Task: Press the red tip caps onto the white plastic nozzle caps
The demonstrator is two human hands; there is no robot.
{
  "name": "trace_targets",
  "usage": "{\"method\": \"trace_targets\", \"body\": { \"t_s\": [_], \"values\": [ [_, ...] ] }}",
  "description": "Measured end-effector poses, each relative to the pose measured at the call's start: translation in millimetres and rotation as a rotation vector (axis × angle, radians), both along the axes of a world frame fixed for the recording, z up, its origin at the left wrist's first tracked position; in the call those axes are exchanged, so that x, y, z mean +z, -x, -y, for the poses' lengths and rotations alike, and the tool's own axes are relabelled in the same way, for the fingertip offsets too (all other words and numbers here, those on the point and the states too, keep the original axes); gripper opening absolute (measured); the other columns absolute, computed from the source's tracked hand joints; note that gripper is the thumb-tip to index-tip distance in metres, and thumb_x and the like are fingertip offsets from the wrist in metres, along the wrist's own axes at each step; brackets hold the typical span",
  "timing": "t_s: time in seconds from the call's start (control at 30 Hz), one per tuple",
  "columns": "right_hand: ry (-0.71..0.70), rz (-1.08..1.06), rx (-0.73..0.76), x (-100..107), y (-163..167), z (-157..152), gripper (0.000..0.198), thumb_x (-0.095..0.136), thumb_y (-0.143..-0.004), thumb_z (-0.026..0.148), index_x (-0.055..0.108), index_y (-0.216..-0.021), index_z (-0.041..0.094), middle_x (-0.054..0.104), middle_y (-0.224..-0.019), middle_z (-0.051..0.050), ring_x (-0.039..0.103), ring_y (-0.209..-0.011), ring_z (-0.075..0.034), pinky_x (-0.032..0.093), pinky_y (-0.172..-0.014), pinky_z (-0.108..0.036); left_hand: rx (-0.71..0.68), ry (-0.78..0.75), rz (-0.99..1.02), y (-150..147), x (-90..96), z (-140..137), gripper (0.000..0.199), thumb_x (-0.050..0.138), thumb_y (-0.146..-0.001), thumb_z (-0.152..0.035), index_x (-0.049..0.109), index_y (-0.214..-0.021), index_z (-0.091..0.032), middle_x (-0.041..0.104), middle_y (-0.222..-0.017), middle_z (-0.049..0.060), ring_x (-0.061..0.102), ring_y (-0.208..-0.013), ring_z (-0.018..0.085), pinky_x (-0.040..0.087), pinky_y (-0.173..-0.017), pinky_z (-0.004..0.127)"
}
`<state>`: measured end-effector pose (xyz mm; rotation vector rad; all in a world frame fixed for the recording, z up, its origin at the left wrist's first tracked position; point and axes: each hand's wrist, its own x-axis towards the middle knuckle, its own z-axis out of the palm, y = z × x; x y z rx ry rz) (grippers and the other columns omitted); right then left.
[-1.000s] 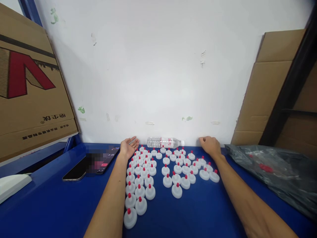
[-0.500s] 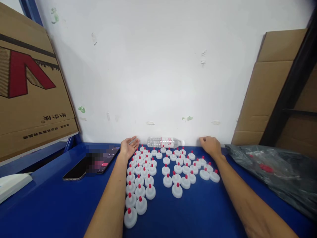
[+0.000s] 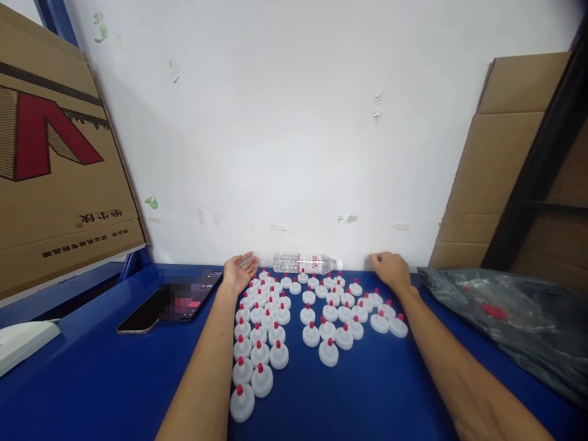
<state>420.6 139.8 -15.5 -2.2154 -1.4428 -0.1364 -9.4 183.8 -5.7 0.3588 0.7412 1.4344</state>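
Many white round squeeze-bottle caps [image 3: 328, 354] with red tips stand on the blue table between my forearms, in a dense group at the left and a looser one at the right. My left hand [image 3: 239, 272] rests palm up by the wall, beside the far end of the left group, fingers apart and holding nothing. A clear plastic bottle [image 3: 307, 264] with a white cap lies on its side along the wall between my hands. My right hand [image 3: 390, 269] rests near the wall right of the bottle, fingers curled in, with nothing showing in it.
Left of my arm lie a phone [image 3: 140, 315] and another dark device with a lit screen [image 3: 202, 297]. A white object [image 3: 27, 344] sits at the left edge. A dark plastic bag [image 3: 514, 318] lies at the right. Cardboard [image 3: 487, 171] leans against the white wall.
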Motion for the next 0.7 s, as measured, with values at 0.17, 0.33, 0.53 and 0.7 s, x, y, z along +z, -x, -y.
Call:
{"method": "trace_targets", "body": {
  "t_s": [0.17, 0.33, 0.53, 0.7],
  "values": [
    [0.007, -0.001, -0.001, -0.4, -0.6, -0.8, 0.035, 0.064, -0.100, 0.039, 0.062, -0.129, 0.019, 0.063, -0.131, -0.010, 0.066, -0.109, -0.023, 0.057, -0.092, -0.045, 0.001, -0.003, 0.000, -0.2, -0.1, 0.1, 0.032, 0.063, -0.101, -0.036, 0.063, -0.126, -0.016, 0.066, -0.122, 0.010, 0.068, -0.099, 0.021, 0.061, -0.083, 0.040],
    [0.021, -0.002, -0.005, -1.1, -1.8, -2.4, 0.036, 0.064, -0.100, 0.039, 0.062, -0.129, 0.019, 0.064, -0.129, -0.010, 0.066, -0.108, -0.023, 0.058, -0.091, -0.045, -0.001, 0.003, -0.001, 0.0, 0.3, 0.7, 0.031, 0.063, -0.101, -0.036, 0.063, -0.125, -0.016, 0.066, -0.121, 0.010, 0.068, -0.098, 0.021, 0.061, -0.082, 0.039],
    [0.018, 0.004, -0.007, -0.9, -1.9, -2.1, 0.035, 0.064, -0.100, 0.039, 0.062, -0.128, 0.019, 0.064, -0.130, -0.010, 0.066, -0.108, -0.023, 0.057, -0.091, -0.044, 0.003, 0.009, 0.003, -0.9, 1.7, 1.2, 0.032, 0.063, -0.101, -0.036, 0.063, -0.126, -0.016, 0.066, -0.122, 0.010, 0.068, -0.099, 0.021, 0.061, -0.083, 0.040],
    [0.015, 0.008, -0.009, -1.6, -1.8, -2.6, 0.034, 0.064, -0.100, 0.039, 0.062, -0.128, 0.020, 0.063, -0.131, -0.010, 0.066, -0.109, -0.023, 0.057, -0.092, -0.044, 0.022, 0.026, 0.010, -1.2, 1.6, 0.2, 0.034, 0.064, -0.101, -0.036, 0.062, -0.128, -0.016, 0.065, -0.126, 0.010, 0.067, -0.104, 0.023, 0.060, -0.087, 0.042]
  ]
}}
